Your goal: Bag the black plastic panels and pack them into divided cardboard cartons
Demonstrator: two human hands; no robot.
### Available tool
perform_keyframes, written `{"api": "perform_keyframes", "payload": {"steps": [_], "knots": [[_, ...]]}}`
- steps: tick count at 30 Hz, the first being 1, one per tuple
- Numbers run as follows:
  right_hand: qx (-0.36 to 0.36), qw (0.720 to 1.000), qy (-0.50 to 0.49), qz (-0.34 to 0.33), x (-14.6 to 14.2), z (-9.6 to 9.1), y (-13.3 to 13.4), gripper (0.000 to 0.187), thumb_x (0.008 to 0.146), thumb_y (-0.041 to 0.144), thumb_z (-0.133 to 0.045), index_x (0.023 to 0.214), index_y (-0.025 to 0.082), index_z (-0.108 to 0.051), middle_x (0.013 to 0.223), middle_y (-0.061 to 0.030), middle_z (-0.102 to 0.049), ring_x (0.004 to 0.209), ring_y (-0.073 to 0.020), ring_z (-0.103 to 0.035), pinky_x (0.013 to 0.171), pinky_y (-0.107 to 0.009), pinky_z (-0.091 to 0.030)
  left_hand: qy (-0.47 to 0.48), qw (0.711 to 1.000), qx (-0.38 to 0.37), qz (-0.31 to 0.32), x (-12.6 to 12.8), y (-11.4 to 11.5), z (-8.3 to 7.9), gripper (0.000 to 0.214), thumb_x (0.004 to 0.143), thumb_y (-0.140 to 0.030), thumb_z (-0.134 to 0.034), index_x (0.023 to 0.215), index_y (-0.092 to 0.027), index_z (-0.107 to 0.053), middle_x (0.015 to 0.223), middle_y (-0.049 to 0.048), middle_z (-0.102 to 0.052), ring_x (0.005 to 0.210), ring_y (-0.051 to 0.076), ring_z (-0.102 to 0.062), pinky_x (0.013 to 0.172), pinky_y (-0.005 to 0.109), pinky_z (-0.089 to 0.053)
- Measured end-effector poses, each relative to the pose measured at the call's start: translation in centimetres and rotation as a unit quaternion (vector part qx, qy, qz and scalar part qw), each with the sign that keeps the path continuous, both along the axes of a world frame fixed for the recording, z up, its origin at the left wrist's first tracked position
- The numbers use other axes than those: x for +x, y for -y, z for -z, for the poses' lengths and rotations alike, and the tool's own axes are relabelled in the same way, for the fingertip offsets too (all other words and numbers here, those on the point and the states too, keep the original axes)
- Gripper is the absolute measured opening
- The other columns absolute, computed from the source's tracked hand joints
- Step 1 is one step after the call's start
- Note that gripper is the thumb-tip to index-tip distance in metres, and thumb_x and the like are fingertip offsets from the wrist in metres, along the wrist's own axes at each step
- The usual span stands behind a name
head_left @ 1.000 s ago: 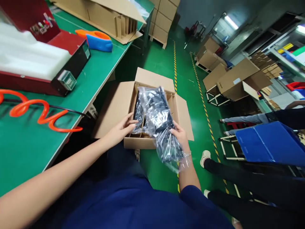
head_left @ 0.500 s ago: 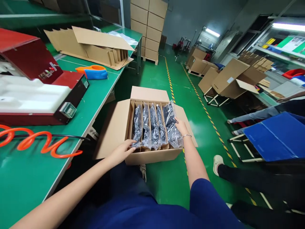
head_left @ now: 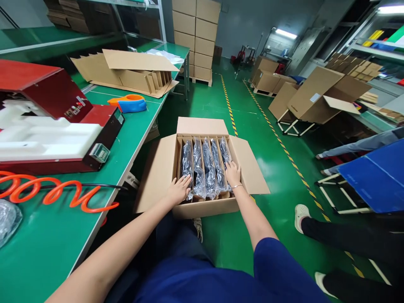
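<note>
Five bagged black items (head_left: 208, 170) stand in an open carton (head_left: 208, 208) beside a green counter's (head_left: 47, 235) right edge, apparently being settled. The left hand (head_left: 179, 190) lies loose on the leftmost; the right hand (head_left: 232, 173) touches the rightmost, grip unclear. The next move likely calls for gentle pressure. Striped tape (head_left: 229, 103) lines the floor (head_left: 252, 122).

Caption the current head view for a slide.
Left hand and right hand rest on plastic-wrapped items in an open, divided cardboard box.
</note>
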State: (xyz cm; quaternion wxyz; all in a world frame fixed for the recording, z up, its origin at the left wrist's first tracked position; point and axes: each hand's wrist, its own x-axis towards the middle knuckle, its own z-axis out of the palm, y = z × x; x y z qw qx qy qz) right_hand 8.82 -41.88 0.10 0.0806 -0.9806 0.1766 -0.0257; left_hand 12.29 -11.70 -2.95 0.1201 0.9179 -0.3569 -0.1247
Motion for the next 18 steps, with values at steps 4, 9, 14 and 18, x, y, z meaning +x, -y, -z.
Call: {"api": "perform_keyframes", "payload": {"steps": [4, 9, 14, 18], "knots": [[0.008, 1.0, -0.005, -0.024, 0.0, -0.4, -1.3, 0.057, 0.098, 0.019, -0.031, 0.155, 0.018, -0.039, 0.161, -0.0131, -0.037, 0.151, -0.0275, -0.03, 0.123, -0.059, -0.016, -0.014, 1.0, 0.009, 0.001, 1.0, 0.3, -0.6, 0.059, 0.093, -0.025, -0.047, 0.153, -0.024, -0.044, 0.16, 0.0101, -0.04, 0.147, 0.033, -0.039, 0.118, 0.063, -0.028], [0.024, 0.977, -0.073, -0.198, -0.1, 1.3, -6.7, 0.066, 0.102, 0.038, -0.032, 0.159, 0.007, -0.024, 0.167, -0.0149, -0.02, 0.156, -0.0262, -0.017, 0.125, -0.048, -0.017, 0.016, 0.999, -0.041, 0.031, 0.8, 2.6, -1.5, 0.057, 0.101, -0.028, -0.033, 0.157, -0.018, -0.034, 0.165, 0.0112, -0.03, 0.153, 0.026, -0.026, 0.124, 0.053, -0.022], [0.015, 0.977, -0.081, -0.197, -0.3, 2.0, -8.8, 0.064, 0.103, 0.038, -0.031, 0.159, 0.007, -0.025, 0.166, -0.0175, -0.019, 0.156, -0.0265, -0.016, 0.125, -0.053, -0.01, -0.011, 0.997, -0.034, 0.072, 0.0, 4.5, -0.6, 0.055, 0.099, -0.032, -0.041, 0.151, -0.018, -0.045, 0.16, 0.0135, -0.039, 0.149, 0.031, -0.036, 0.12, 0.059, -0.028], [0.002, 0.975, -0.087, -0.205, -1.3, 0.8, -8.0, 0.066, 0.103, 0.043, -0.033, 0.16, 0.011, -0.022, 0.166, -0.0162, -0.02, 0.156, -0.0277, -0.015, 0.124, -0.057, -0.014, -0.004, 0.996, -0.049, 0.073, -0.4, 3.2, -0.3, 0.057, 0.097, -0.03, -0.044, 0.153, -0.02, -0.042, 0.163, 0.0126, -0.035, 0.151, 0.032, -0.03, 0.121, 0.06, -0.024]]}}
